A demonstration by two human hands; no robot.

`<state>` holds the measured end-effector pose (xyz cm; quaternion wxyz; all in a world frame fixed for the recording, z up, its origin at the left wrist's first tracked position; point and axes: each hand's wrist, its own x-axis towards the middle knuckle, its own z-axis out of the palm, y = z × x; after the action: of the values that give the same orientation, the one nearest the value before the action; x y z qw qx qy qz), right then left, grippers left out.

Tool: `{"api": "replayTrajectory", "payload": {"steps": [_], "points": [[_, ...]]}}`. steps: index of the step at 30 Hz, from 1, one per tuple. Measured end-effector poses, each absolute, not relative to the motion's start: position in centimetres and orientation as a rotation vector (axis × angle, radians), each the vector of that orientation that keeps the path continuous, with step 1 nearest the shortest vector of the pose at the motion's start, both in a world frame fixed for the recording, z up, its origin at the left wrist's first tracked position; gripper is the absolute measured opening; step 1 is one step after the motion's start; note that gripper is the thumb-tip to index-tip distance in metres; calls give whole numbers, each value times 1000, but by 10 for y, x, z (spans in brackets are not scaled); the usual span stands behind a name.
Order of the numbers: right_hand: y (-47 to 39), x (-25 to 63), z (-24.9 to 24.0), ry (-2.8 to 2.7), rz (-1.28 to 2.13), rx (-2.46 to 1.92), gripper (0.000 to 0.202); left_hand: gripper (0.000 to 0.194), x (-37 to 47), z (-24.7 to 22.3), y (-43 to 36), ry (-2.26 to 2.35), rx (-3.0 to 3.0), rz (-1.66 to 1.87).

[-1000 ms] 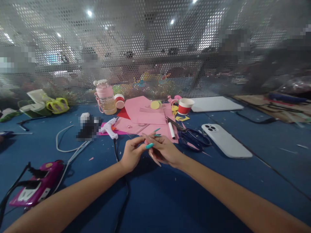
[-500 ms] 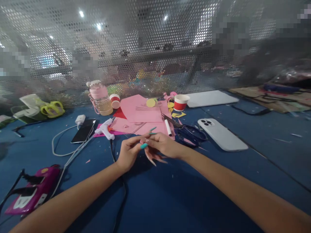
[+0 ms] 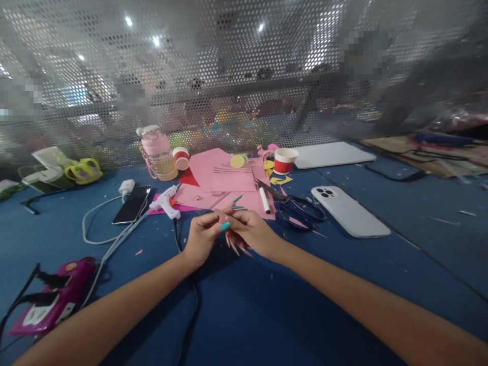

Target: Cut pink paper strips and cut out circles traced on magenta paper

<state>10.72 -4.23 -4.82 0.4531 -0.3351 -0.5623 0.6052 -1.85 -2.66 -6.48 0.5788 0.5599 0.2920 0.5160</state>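
Note:
My left hand (image 3: 202,238) and my right hand (image 3: 256,233) meet at the fingertips, just in front of the pink papers (image 3: 232,178). Fingers of both are pinched together around something small that I cannot make out. The long teal and pale nails stick out between them. A white glue gun (image 3: 166,202) lies beyond my left hand. Blue-handled scissors (image 3: 301,209) and a white marker (image 3: 264,200) rest on or beside the papers beyond my right hand.
A pink bottle (image 3: 158,155) and red-white cups (image 3: 285,160) stand behind. White phone (image 3: 348,212) lies right; black phone (image 3: 132,205), cables and a purple power strip (image 3: 57,300) lie left. A perforated metal screen (image 3: 229,66) rises behind the table.
Both hands stay together, with fingers slightly shifted; the lower fingers of my right hand have curled in a little. The objects on the table have not moved.

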Motion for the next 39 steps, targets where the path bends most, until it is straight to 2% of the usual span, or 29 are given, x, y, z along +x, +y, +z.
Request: {"api": "replayTrajectory", "payload": {"steps": [8,15,22,39], "points": [[-38,113,-48,-1485,1525,-847,48,29,-18,-70,-23,681,1244,1152],[-37,115,-52,-1562,1435,-885,53,28,-17,-70,-22,644,1227,1127],[-42,111,-48,-1542,1317,-950,48,25,-16,-65,-24,634,1244,1142],[-38,106,-55,-1249,1532,-917,47,22,-15,-62,-26,694,1200,1175]]}}
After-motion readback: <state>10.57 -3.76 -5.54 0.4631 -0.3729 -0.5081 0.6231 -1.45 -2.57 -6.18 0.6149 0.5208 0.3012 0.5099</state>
